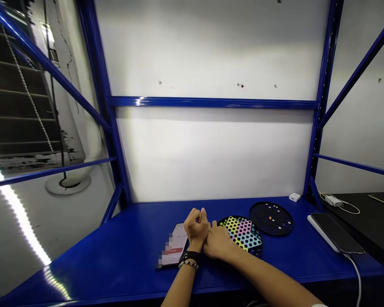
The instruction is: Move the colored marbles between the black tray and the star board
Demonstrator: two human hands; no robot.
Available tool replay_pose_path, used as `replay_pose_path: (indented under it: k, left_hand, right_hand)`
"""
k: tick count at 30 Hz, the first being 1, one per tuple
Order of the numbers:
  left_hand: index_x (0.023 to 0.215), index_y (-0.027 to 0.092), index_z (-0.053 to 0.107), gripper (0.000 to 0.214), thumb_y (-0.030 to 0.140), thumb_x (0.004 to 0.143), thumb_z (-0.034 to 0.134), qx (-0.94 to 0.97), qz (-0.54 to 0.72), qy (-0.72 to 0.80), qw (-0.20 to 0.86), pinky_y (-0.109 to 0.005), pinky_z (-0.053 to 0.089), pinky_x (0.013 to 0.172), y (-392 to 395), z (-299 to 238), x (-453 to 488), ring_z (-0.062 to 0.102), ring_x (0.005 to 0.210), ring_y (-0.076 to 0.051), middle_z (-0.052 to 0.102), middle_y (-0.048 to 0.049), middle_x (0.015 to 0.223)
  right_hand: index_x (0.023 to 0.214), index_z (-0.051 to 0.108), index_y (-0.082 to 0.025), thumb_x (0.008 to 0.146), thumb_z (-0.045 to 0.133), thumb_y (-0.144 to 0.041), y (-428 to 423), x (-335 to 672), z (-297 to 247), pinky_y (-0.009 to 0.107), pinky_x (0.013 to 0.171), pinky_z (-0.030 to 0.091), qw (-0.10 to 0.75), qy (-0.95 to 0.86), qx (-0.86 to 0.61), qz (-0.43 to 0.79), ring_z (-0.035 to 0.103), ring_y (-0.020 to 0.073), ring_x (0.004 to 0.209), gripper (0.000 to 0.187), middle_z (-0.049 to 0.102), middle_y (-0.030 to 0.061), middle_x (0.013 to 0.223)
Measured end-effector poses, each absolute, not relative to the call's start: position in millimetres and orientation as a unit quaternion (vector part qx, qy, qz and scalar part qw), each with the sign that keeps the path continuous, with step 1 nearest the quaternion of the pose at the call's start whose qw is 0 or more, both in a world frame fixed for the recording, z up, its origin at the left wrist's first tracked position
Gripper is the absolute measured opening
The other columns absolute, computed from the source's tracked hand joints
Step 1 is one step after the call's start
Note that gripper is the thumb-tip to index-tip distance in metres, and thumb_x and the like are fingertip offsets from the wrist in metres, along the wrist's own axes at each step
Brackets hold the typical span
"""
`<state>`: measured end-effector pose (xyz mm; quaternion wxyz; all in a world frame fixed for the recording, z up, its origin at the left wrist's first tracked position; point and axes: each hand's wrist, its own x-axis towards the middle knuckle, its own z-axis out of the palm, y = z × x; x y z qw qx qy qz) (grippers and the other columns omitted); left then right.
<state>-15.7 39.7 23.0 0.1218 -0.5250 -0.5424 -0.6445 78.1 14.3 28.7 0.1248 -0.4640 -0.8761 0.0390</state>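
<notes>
My left hand [196,228] is raised over the table with its fingers curled into a fist; a dark watch band [191,256] and a beaded bracelet [188,264] circle its wrist. Against its side rests my right hand [219,241], fingers bent and closed, their tips partly hidden. Whatever either hand holds is out of sight. Beyond my right hand lies a round Chinese checkers board [245,233] with a yellow, pink and light blue star full of holes, partly covered by the hand and forearm. A lit phone [174,247] lies left of my left hand, partly behind it.
A round black tray [265,226] holding several small pieces stands behind the board on the blue table [115,256]. At the right are a white cube-shaped adapter [295,197] and a dark phone [337,232] on a white box with a cable. Blue posts [118,162] frame the table.
</notes>
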Motion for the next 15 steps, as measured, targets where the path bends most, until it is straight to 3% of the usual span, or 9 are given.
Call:
replay_pose_path:
  k: [8, 15]
  left_hand:
    - [0.056, 0.023, 0.015, 0.047, 0.032, 0.091, 0.045, -0.532, -0.634, -0.549, 0.122, -0.028, 0.027, 0.055, 42, 20, -17, 0.025, 0.051, -0.011, 0.025, 0.0057, 0.056]
    - [0.056, 0.023, 0.016, 0.046, 0.03, 0.09, 0.046, -0.535, -0.638, -0.538, 0.126, -0.028, 0.026, 0.055, 40, 21, -16, 0.023, 0.052, -0.011, 0.026, 0.0057, 0.056]
  right_hand:
    - [0.123, 0.057, -0.009, 0.086, 0.048, -0.031, 11, 76, 8, 0.052, 0.093, 0.044, 0.173, -0.867, -0.466, 0.032, 0.052, 0.0357, 0.11, 0.044, 0.057, 0.0225, 0.122]
    - [0.127, 0.055, -0.007, 0.085, 0.047, -0.036, 3, 84, 9, 0.062, 0.098, 0.037, 0.132, -0.909, -0.391, 0.065, 0.048, 0.0399, 0.115, 0.052, 0.055, 0.026, 0.126]
